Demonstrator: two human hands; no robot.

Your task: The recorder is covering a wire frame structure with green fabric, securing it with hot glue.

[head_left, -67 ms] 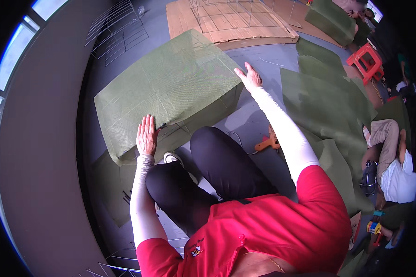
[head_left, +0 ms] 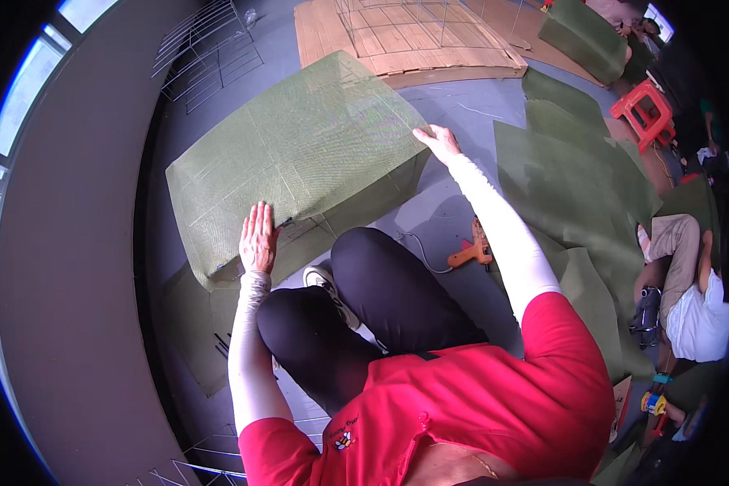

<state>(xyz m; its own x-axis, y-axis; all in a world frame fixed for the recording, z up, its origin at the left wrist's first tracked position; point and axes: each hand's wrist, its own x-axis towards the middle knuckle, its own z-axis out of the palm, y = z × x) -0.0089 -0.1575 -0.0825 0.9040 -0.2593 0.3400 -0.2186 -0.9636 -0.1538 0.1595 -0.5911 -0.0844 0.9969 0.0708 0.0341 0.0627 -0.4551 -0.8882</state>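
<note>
In front of me stands a box-shaped wire frame covered with green mesh cloth (head_left: 292, 146), its wires showing faintly through the top. My left hand (head_left: 258, 239) lies flat on the near edge of the cover, fingers straight and together. Beside its thumb is a small dark item (head_left: 283, 223) at the edge, too small to name. At the right corner my right hand (head_left: 439, 144) has its fingers bent and its thumb on the mesh edge, closed on the cloth. Part of the right fingers is hidden.
An orange glue gun (head_left: 471, 248) with a pale cord lies on the floor to the right. Loose green sheets (head_left: 567, 174) spread beyond it. Bare wire racks (head_left: 206, 49), a wooden platform (head_left: 397, 49) and a red stool (head_left: 644, 113) stand farther off. Other people sit at the right.
My right hand's spread fingers have bent in and closed at the cover's right corner. My left hand stays where it was. My foot has shifted slightly to the right.
</note>
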